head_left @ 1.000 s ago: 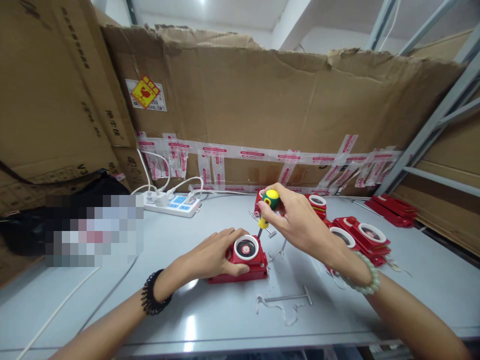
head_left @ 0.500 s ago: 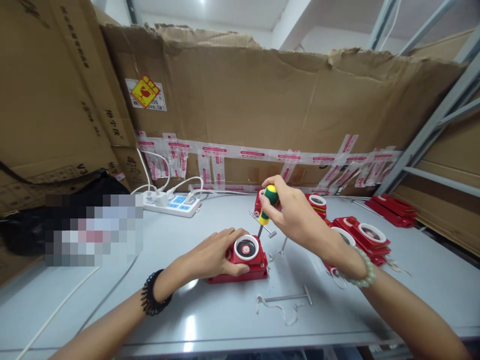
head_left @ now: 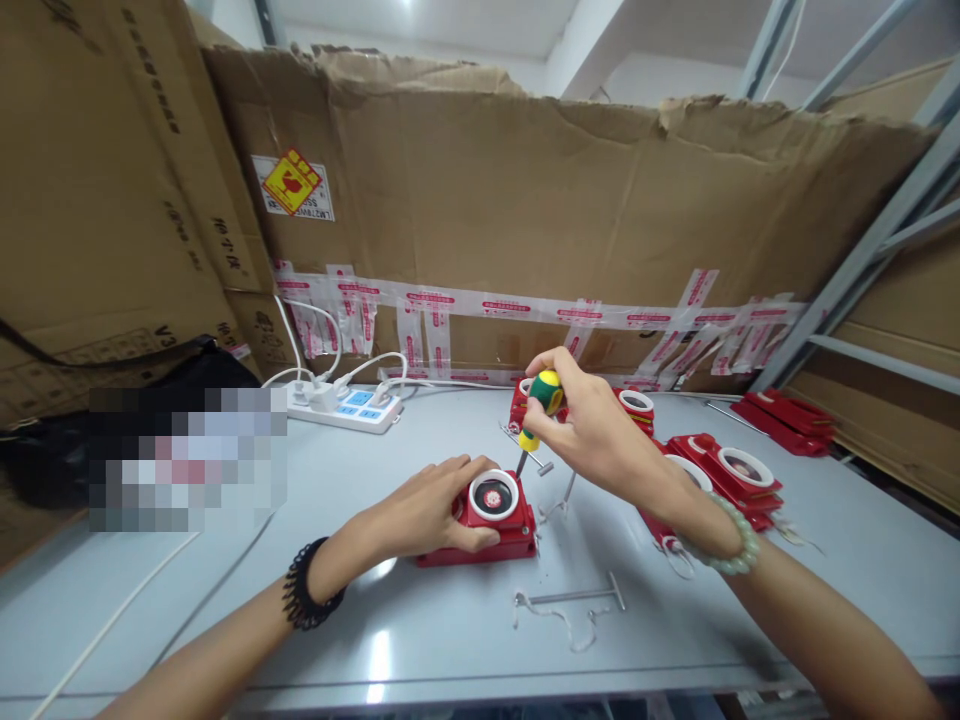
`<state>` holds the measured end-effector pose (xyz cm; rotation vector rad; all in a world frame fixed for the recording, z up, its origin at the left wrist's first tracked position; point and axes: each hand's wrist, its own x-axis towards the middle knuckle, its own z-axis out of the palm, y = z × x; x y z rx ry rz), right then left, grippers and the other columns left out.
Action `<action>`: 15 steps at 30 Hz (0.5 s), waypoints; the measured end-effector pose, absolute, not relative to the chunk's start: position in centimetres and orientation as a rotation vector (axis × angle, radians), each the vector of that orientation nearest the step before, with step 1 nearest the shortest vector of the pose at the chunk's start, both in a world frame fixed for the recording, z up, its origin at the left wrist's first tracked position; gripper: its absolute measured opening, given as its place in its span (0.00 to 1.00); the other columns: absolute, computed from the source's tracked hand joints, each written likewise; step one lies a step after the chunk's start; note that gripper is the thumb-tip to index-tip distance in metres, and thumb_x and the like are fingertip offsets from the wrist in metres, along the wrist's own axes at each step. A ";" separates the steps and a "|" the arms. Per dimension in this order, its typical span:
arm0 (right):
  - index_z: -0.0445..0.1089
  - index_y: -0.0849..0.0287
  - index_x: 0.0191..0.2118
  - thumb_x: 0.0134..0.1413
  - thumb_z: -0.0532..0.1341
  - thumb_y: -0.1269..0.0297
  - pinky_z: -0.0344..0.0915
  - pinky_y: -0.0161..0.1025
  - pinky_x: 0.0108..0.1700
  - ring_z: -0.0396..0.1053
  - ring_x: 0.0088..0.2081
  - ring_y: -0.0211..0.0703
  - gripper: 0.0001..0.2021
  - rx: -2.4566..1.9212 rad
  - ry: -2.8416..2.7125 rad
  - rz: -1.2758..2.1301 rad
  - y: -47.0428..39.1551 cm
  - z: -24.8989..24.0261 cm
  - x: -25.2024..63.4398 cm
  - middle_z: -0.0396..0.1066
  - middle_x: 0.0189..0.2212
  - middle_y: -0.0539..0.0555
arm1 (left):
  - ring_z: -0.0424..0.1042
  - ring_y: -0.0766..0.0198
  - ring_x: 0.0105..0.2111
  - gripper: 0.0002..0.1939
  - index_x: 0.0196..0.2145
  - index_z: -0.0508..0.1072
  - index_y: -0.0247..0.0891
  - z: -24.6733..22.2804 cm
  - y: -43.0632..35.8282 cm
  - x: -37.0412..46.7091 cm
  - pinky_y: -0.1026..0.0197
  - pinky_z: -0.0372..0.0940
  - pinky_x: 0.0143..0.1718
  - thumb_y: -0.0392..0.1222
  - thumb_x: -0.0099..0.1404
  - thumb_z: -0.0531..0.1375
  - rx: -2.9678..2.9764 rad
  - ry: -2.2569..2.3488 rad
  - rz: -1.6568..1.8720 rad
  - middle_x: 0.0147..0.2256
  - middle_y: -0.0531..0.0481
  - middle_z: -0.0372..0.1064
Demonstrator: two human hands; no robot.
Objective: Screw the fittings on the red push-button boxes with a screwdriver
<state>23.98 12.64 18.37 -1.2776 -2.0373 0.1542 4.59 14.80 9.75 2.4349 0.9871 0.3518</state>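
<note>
Yellow-and-green, the screwdriver (head_left: 547,393) was clenched in the right hand's (head_left: 589,425) grip, its tip at the red box's (head_left: 516,542) far right corner. The left hand (head_left: 427,510) grasped the box on the surface (head_left: 420,640), grip partly open, fingers and thumb around its white ring (head_left: 493,518).
</note>
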 end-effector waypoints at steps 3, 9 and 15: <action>0.58 0.56 0.38 0.50 0.53 0.70 0.57 0.36 0.29 0.64 0.27 0.38 0.08 -1.271 -2.000 0.203 12.6 18.3 23.9 0.67 0.28 0.49 | 0.66 0.52 0.41 0.25 0.49 0.63 0.45 9.8 14.8 4.6 0.54 0.61 0.42 0.52 0.54 0.62 2.443 0.983 0.348 0.42 0.48 0.66; 0.58 0.56 0.37 0.53 0.55 0.61 0.56 0.34 0.24 0.64 0.24 0.36 0.07 -1.216 -1.925 0.350 13.2 17.3 23.4 0.65 0.24 0.46 | 0.66 0.53 0.41 0.24 0.48 0.63 0.44 9.7 14.8 4.6 0.55 0.61 0.41 0.50 0.55 0.61 2.450 0.984 0.359 0.41 0.48 0.66; 0.57 0.56 0.37 0.52 0.55 0.65 0.59 0.33 0.24 0.67 0.25 0.37 0.06 -1.125 -1.821 0.462 14.1 16.8 23.4 0.65 0.24 0.46 | 0.66 0.52 0.40 0.24 0.48 0.63 0.44 9.8 14.8 4.6 0.54 0.61 0.42 0.52 0.55 0.61 2.451 0.997 0.348 0.41 0.48 0.66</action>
